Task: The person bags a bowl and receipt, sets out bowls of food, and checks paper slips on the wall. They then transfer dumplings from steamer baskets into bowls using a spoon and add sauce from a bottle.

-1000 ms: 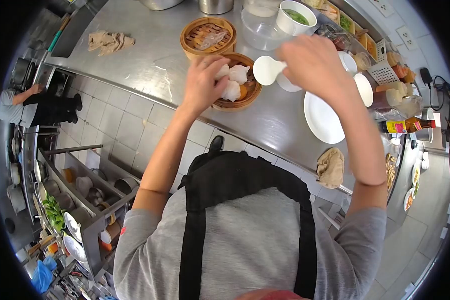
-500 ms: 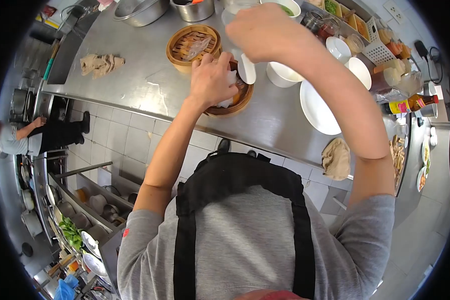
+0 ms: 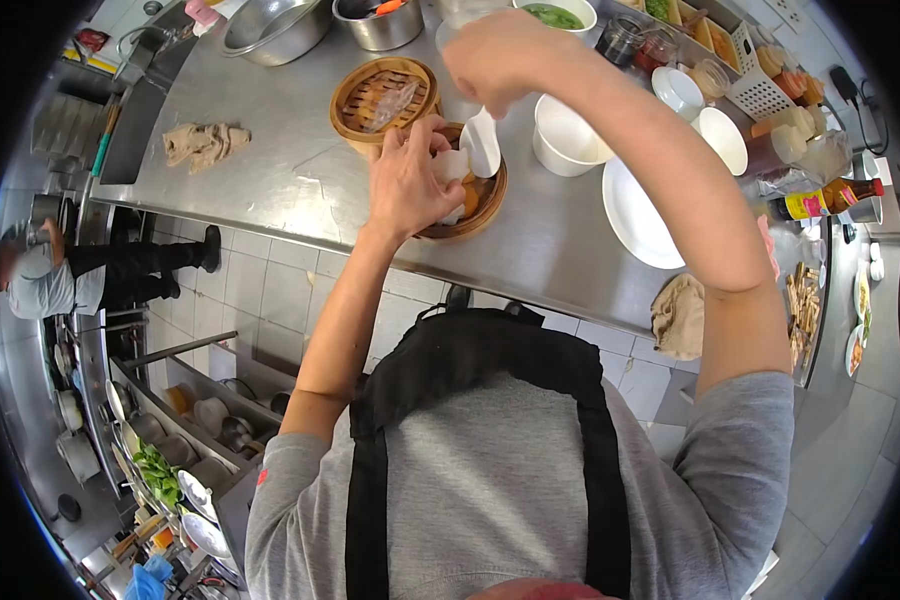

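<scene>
My left hand point(image 3: 410, 185) is at the near bamboo steamer point(image 3: 492, 212), its fingers curled around a whitish piece point(image 3: 450, 166) whose kind I cannot make out. Something orange-brown point(image 3: 472, 196) shows beside it inside the steamer. Above the steamer's right side, my right hand point(image 3: 490, 62) grips a white spoon point(image 3: 483, 145) by its handle, with the bowl pointing down. Its fingertips are partly turned away from view. A second bamboo steamer point(image 3: 346, 98), just behind, has a crumpled clear plastic piece point(image 3: 398, 100) on its slats.
A deep white bowl point(image 3: 568, 140) and a white plate point(image 3: 638, 215) stand to the right. Metal pots point(image 3: 378, 30), sauce jars point(image 3: 654, 48) and a bottle point(image 3: 825, 203) line the back and right. Cloths point(image 3: 205, 147) lie on the steel counter. Another person point(image 3: 55, 275) is at far left.
The spoon has shifted slightly left and turned, showing more of its bowl. My left hand has moved a little left, uncovering more of the orange-brown food. The other person has changed stance.
</scene>
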`<state>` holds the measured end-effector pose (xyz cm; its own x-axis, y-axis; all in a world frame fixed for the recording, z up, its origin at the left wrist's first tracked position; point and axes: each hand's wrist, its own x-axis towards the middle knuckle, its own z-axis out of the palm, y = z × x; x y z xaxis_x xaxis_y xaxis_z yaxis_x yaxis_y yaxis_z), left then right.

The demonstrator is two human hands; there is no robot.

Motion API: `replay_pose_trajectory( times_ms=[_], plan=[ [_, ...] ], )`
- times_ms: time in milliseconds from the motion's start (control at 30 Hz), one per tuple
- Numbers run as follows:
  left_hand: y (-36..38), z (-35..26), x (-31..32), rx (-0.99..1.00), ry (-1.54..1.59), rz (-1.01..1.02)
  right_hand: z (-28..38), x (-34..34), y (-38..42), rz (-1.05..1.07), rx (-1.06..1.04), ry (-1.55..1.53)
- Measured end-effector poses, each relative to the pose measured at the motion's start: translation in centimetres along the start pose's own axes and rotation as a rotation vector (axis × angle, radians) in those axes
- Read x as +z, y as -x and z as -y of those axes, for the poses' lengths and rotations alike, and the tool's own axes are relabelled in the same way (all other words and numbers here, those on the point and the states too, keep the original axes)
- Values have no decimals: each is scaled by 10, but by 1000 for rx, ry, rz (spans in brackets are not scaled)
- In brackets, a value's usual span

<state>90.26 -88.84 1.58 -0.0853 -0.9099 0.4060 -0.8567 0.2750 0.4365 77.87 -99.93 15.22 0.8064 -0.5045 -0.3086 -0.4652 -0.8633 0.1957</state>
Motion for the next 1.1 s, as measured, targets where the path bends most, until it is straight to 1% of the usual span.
replay_pose_trajectory(
  times_ms=[100, 200, 300, 333, 433, 467, 533, 600, 700, 800, 900, 1000, 1100],
  plan=[
    [2, 2, -2, 5, -4, 7, -27, 25, -8, 66, 4, -218],
    [10, 3, -16, 48, 111, -70, -44, 50, -14, 106, 32, -438],
    [29, 12, -33, -57, 294, -104, -47, 57, -16, 148, 43, -533],
    [39, 17, -36, -122, 314, -86, -47, 58, -17, 136, 32, -525],
    [66, 24, -31, -186, 333, -152, -47, 59, -21, 66, -11, -485],
    [74, 29, -25, -186, 287, -144, -48, 59, -23, 25, -31, -458],
    [85, 29, -16, -235, 296, -167, -45, 51, -26, -26, -66, -366],
    [92, 26, -5, -274, 337, -195, -36, 37, -31, -40, -98, -244],
    [96, 25, 7, -312, 450, -236, -28, 31, -36, 45, -132, -195],
    [93, 23, 4, -318, 453, -249, -37, 43, -35, 113, -84, -325],
    [94, 25, 4, -322, 446, -251, -32, 47, -26, 111, -113, -370],
    [93, 29, 8, -316, 448, -260, -30, 46, -24, 9, -150, -308],
    [95, 32, 11, -306, 446, -263, -29, 45, -15, 101, -157, -374]
  ],
)
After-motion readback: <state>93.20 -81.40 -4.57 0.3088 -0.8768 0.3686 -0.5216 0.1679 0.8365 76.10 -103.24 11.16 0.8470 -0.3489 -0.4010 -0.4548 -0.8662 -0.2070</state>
